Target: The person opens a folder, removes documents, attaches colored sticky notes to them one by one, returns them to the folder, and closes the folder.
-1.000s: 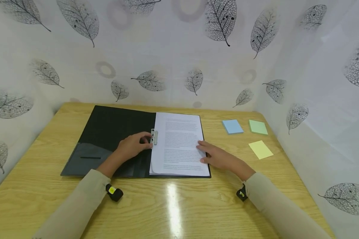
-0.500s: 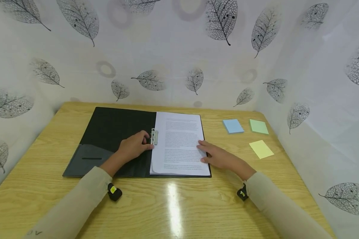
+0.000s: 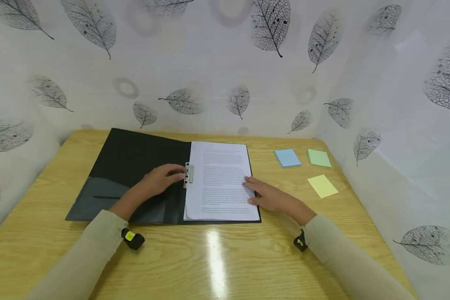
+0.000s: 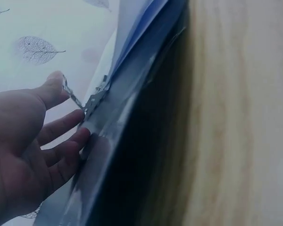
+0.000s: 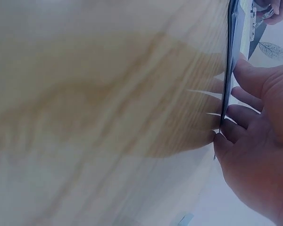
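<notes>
A black folder (image 3: 142, 146) lies open on the wooden table, a grey pocket (image 3: 101, 187) in its left cover. A stack of printed paper (image 3: 223, 179) sits on the right cover, with a metal clip (image 3: 188, 176) at its left edge. My left hand (image 3: 159, 180) reaches over the left cover and holds the clip's lever (image 4: 74, 96), thumb at its raised end and fingers near the clip's base. My right hand (image 3: 271, 196) rests at the stack's right edge, fingertips on the top sheet and the folder's rim.
Blue sticky notes (image 3: 287, 158), green sticky notes (image 3: 319, 158) and a yellow sticky note (image 3: 322, 186) lie right of the folder. A leaf-patterned white sheet (image 3: 217, 121) hangs behind the table (image 3: 165, 258) and along its sides.
The left thumb has moved from the clip's near end up toward its middle. The folder's left cover has shifted slightly, its far corner higher. The right hand stays on the paper edge.
</notes>
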Demonstrator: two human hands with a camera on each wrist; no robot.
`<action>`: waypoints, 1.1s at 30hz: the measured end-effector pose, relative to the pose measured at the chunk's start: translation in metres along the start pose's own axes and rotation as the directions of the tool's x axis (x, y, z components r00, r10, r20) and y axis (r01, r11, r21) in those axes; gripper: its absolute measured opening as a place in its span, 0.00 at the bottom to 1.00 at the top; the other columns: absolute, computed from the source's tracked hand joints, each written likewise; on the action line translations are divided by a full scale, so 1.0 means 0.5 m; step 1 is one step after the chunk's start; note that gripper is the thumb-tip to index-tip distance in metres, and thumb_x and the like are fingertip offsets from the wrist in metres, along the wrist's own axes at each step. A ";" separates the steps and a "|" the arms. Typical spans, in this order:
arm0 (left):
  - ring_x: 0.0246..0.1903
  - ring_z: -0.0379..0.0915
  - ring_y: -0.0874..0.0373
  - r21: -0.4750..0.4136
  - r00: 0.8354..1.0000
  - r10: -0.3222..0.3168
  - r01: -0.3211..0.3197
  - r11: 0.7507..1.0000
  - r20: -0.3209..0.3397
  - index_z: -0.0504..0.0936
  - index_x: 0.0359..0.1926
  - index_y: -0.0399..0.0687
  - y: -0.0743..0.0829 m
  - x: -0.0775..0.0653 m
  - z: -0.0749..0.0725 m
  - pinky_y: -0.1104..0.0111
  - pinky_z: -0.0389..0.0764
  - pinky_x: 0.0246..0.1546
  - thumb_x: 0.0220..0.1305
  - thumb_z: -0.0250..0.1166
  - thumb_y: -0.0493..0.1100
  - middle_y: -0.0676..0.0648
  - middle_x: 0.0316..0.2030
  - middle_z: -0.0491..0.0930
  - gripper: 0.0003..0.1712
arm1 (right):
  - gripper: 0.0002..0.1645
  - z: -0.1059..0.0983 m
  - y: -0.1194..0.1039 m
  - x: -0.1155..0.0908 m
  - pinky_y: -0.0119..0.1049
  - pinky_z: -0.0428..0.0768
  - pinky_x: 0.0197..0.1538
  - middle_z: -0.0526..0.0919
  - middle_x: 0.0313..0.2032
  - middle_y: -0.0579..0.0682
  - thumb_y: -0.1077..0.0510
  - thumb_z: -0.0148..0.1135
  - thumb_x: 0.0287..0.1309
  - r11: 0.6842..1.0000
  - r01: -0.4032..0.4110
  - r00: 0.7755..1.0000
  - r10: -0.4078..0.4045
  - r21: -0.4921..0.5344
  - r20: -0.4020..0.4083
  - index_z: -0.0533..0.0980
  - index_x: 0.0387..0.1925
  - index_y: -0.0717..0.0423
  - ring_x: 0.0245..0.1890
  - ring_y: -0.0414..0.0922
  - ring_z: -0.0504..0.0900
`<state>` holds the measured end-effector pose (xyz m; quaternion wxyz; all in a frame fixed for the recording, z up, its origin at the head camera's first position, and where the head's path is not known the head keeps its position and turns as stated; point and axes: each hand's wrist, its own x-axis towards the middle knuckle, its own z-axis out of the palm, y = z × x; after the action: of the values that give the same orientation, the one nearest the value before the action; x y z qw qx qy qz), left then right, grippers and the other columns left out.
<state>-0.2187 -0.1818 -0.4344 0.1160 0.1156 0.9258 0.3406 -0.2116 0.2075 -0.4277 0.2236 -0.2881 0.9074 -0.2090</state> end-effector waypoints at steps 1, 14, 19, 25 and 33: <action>0.66 0.68 0.42 -0.001 1.000 0.014 -0.014 1.000 0.002 0.75 0.67 0.54 0.000 0.000 -0.004 0.41 0.69 0.63 0.75 0.57 0.57 0.42 0.66 0.74 0.26 | 0.41 0.000 0.000 0.000 0.55 0.51 0.78 0.45 0.80 0.55 0.49 0.56 0.74 1.000 0.003 1.000 -0.003 0.001 -0.001 0.52 0.79 0.57 0.80 0.56 0.44; 0.63 0.73 0.46 0.020 0.995 0.046 -0.045 0.999 -0.091 0.79 0.65 0.59 0.025 0.018 -0.032 0.41 0.69 0.63 0.76 0.57 0.55 0.47 0.64 0.78 0.22 | 0.41 0.001 0.006 0.000 0.56 0.50 0.77 0.46 0.80 0.57 0.49 0.55 0.74 0.999 0.030 1.000 -0.030 -0.014 -0.007 0.52 0.79 0.59 0.80 0.58 0.43; 0.64 0.73 0.46 0.034 0.978 0.074 -0.068 0.997 -0.196 0.80 0.63 0.59 0.032 0.037 -0.034 0.43 0.71 0.63 0.77 0.56 0.53 0.47 0.63 0.79 0.19 | 0.41 0.000 0.003 -0.003 0.57 0.50 0.77 0.45 0.80 0.58 0.49 0.54 0.75 0.999 0.040 0.999 -0.040 -0.011 0.000 0.51 0.79 0.59 0.80 0.59 0.43; 0.60 0.75 0.46 0.047 0.955 0.091 -0.082 0.996 -0.282 0.82 0.61 0.55 0.031 0.076 -0.031 0.45 0.74 0.59 0.77 0.56 0.51 0.46 0.61 0.81 0.18 | 0.41 0.000 0.002 -0.003 0.55 0.50 0.78 0.44 0.80 0.56 0.50 0.54 0.75 1.000 0.027 1.000 -0.027 -0.011 0.001 0.51 0.79 0.57 0.80 0.55 0.42; 0.64 0.71 0.44 0.029 0.960 0.058 -0.053 0.998 -0.273 0.81 0.62 0.51 0.018 0.115 -0.027 0.45 0.71 0.64 0.78 0.55 0.49 0.43 0.63 0.78 0.19 | 0.40 0.003 -0.001 -0.005 0.56 0.49 0.78 0.43 0.80 0.58 0.52 0.52 0.76 1.000 0.030 1.000 -0.030 0.004 0.010 0.49 0.79 0.59 0.80 0.56 0.40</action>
<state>-0.2758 -0.1665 -0.4266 -0.0238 0.0946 0.9330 0.3465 -0.2089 0.2084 -0.4280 0.2253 -0.3023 0.9015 -0.2125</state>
